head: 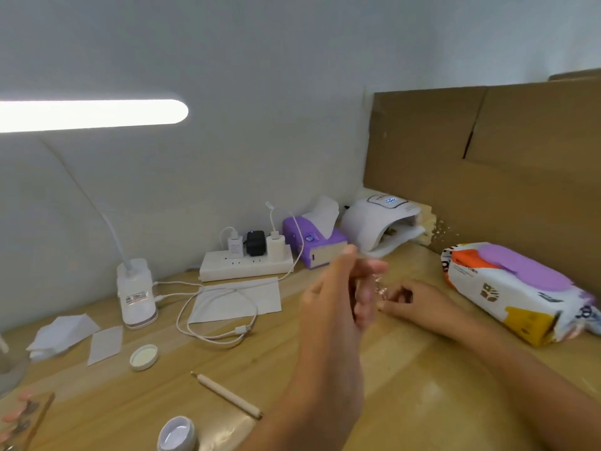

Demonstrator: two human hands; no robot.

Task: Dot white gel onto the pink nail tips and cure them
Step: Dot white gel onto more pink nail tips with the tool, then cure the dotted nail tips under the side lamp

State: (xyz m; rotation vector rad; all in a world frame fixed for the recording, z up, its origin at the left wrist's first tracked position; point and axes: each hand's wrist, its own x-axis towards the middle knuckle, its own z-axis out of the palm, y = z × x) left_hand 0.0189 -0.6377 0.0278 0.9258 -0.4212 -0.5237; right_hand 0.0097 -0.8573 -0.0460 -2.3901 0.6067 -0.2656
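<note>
Motion blur smears both hands over the middle of the counter (pixel 406 385). The left hand (pixel 338 297) stands edge-on with its thumb up and fingers bent toward the right hand (pixel 411 299), which lies low on the wood with curled fingers. A small pinkish, glinting piece (pixel 379 288) sits between them. I cannot tell which hand pinches it, or whether both do.

The pink nail tips (pixel 18 415) lie at the lower left corner, cut off by the frame edge, with a thin stick (pixel 40 418) beside them. The open pot of white gel (pixel 178 434) is clipped by the bottom edge. Its lid (pixel 144 356) and the dotting pen (pixel 227 396) lie apart from it on the wood.

The curing lamp (pixel 382 224), display lit blue, stands in the far corner where the pale wall meets a cardboard sheet (pixel 487 151); its inside is too dim to read. Left of it along the wall are a purple tissue box (pixel 313 244) and a power strip (pixel 247 266). A cable (pixel 218 320) loops over a paper sheet (pixel 240 301). A wipes pack (pixel 514 294) lies along the cardboard on the right. The desk lamp's lit bar (pixel 91 115) runs off the left edge.

Bare wood lies open in front of the hands and between the pen and the wipes pack.
</note>
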